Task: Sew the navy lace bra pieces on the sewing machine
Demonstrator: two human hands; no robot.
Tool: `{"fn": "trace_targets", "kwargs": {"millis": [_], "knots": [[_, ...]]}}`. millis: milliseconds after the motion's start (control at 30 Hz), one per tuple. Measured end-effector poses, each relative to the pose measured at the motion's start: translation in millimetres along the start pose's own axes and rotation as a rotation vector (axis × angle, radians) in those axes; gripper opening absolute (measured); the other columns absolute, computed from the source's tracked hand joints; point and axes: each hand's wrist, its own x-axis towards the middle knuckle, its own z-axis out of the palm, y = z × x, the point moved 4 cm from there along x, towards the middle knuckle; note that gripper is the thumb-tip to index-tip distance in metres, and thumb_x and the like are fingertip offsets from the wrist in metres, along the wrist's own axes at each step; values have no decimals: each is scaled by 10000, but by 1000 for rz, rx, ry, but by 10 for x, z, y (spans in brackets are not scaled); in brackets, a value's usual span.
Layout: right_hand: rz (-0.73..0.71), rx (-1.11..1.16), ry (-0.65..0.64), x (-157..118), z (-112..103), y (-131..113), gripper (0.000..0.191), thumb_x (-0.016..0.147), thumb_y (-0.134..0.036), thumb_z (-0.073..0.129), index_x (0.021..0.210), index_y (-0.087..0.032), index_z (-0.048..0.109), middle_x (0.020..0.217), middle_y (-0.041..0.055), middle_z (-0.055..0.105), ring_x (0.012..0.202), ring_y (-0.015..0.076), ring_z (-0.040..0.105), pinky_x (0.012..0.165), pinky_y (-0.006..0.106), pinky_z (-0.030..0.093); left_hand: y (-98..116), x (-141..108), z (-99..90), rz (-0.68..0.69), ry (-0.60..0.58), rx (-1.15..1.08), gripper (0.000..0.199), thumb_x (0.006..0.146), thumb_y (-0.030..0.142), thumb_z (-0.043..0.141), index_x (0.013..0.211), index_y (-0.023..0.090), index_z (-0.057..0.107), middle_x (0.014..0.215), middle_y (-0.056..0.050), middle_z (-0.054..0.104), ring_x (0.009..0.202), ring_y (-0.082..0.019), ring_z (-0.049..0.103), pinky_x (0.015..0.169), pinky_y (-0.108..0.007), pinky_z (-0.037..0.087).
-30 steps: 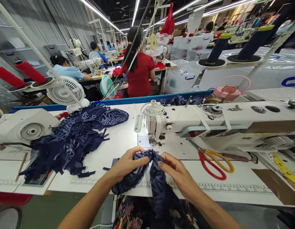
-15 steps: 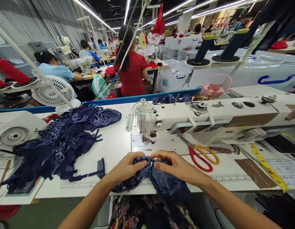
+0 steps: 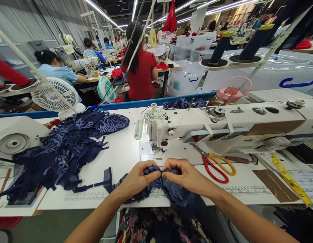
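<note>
A navy patterned bra piece (image 3: 180, 192) lies at the table's front edge, its two cup-like halves spreading to either side of my hands. My left hand (image 3: 141, 177) pinches its middle from the left, thumb over the fabric. From the right, my right hand (image 3: 184, 175) pinches the same middle part, and the fingertips of both hands nearly meet. What lies under the fingers is hidden. Just beyond the hands is the needle area of a white sewing machine (image 3: 192, 118). To the left, a heap of navy pieces (image 3: 67, 152) covers the tabletop, one strap trailing toward my left hand.
Scissors (image 3: 217, 163) with red and yellow handles lie right of my hands. A yellow measuring tape (image 3: 289, 179) hangs over the front right edge. Thread cones (image 3: 219, 49) stand above the machine. Beyond the table, a person in red (image 3: 142, 74) faces away.
Both hands have drawn their fingertips closer together on the middle of the bra piece, and the gap between them has narrowed. The view has shifted slightly.
</note>
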Motion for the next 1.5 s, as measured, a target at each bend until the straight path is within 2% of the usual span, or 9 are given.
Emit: {"fn": "trace_targets", "kwargs": {"millis": [233,367,500,667,933,1233,1333,1400,1500], "knots": [[57,121,8,33,-20,86,211,810,-376,644,825,-166,654,669,-39,455,610,95,369,534,221,266,-47,-6,25,20,77,-90,208,867,356,621,842,150,615,742,15,499,715,-116,419,677,-223,347],[63,91,22,48,-2,64,130,794,-299,623,775,-170,628,630,-53,410,574,86,330,499,216,237,-11,-22,38,-38,66,-11,222,861,379,625,874,158,606,725,27,491,660,-103,400,600,-212,324],[4,5,50,63,-3,-1,74,789,-233,600,747,-173,609,631,-51,439,584,88,362,510,213,269,24,-14,28,-11,108,86,229,862,383,620,849,155,614,715,28,503,656,-103,406,594,-213,323],[-33,15,59,51,-19,-37,209,844,-386,625,834,-177,644,703,-27,508,640,110,425,558,222,324,-31,-22,29,-3,193,-59,247,872,398,606,838,153,610,707,24,495,663,-106,409,613,-217,339],[-30,64,92,24,-2,38,292,886,-472,584,827,-189,624,673,-42,442,574,94,335,509,229,267,-117,-45,95,4,298,-271,272,808,420,693,851,160,627,717,19,526,675,-111,451,650,-223,384],[-65,-87,141,45,-42,-13,228,896,-415,567,857,-200,630,744,-11,570,658,130,474,580,248,359,-110,-65,61,-1,269,-67,229,851,390,632,864,162,642,708,19,531,642,-105,431,604,-211,364],[-96,-219,212,-39,-52,-96,208,910,-392,549,844,-212,630,716,-13,587,638,136,496,560,253,360,-118,-66,12,-21,369,-17,220,851,384,620,829,165,623,668,36,490,602,-97,401,561,-203,336],[-153,-296,256,-118,4,-162,192,922,-372,540,854,-220,636,730,-4,614,664,149,538,583,260,391,-127,-56,-5,-19,433,-54,233,841,396,632,819,165,614,678,36,488,620,-101,417,573,-201,352],[-249,-349,262,-203,197,-214,172,939,-335,528,1027,-244,645,891,29,672,795,179,610,706,281,466,-133,-23,39,-10,413,-229,258,833,421,645,855,167,610,738,23,532,686,-117,472,639,-206,403]]}}
